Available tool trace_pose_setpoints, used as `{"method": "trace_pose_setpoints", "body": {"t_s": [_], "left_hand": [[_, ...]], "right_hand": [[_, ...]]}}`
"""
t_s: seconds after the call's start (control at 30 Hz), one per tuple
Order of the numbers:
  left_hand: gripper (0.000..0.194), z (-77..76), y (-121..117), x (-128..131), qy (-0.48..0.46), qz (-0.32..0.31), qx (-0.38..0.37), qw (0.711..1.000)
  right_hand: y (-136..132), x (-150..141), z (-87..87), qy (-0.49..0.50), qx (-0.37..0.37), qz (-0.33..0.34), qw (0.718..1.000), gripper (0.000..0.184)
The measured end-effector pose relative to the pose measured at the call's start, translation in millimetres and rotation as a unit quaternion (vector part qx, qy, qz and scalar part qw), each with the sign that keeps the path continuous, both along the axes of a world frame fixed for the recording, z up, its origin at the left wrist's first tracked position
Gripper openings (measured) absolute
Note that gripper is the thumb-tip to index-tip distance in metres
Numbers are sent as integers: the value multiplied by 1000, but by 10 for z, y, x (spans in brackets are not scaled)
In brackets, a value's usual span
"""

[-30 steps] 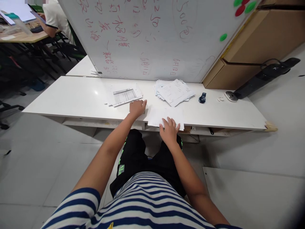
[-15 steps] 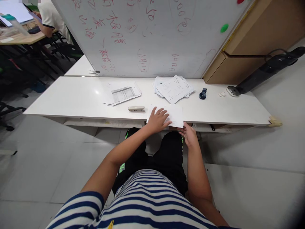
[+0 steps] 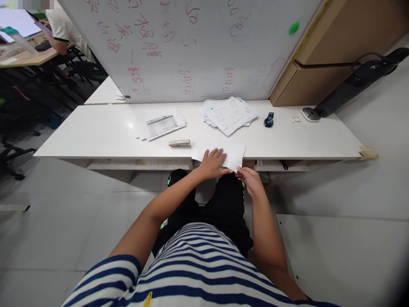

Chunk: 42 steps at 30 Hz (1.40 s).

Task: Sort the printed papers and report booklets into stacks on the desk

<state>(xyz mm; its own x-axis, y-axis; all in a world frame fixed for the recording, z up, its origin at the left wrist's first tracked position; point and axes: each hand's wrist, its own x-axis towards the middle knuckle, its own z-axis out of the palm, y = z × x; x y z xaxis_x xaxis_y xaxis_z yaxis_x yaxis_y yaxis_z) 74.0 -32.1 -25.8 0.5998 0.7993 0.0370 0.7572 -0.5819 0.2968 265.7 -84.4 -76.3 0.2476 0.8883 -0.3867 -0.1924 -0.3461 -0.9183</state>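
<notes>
A white sheet of paper lies at the near edge of the long white table, overhanging it slightly. My left hand rests flat on the sheet's near left part, fingers spread. My right hand pinches the sheet's near right corner from below the table edge. A beige stapler lies on the table just left of the sheet, apart from both hands.
A stack of printed papers and another small pile lie farther back. A dark blue clip sits to the right. A whiteboard stands behind the table. Another person sits at a desk far left.
My left hand left the stapler and moved right onto the sheet. My right hand slid off the sheet's top to its near right corner and pinched it.
</notes>
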Motion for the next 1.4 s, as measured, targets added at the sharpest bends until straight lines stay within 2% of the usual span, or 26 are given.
{"method": "trace_pose_setpoints", "body": {"t_s": [0.13,0.23,0.5,0.6,0.73,1.03,1.13,1.23,1.4], "left_hand": [[53,41,4,0,-25,-26,8,999],[40,70,34,-5,-40,-17,18,999],[45,127,61,-9,-54,22,34,998],[41,165,10,16,-55,38,35,997],[33,182,-46,54,-56,58,29,996],[25,75,-78,59,-50,20,61,997],[25,68,-49,46,-47,52,58,996],[27,114,50,-31,-87,111,69,988],[26,326,322,-335,-218,239,121,938]], "right_hand": [[-35,-16,-29,14,15,12,1000,39],[-58,-10,-32,32,19,7,999,40],[-68,5,-81,57,21,-25,998,44],[-52,-1,-98,63,28,-44,997,50],[-36,-30,-60,56,41,-33,997,54],[-49,-143,17,-2,90,-19,996,37],[-56,-148,-17,-5,80,-30,996,34],[-77,-122,-59,3,65,-29,997,31],[-130,-68,-113,14,56,-3,998,31]]}}
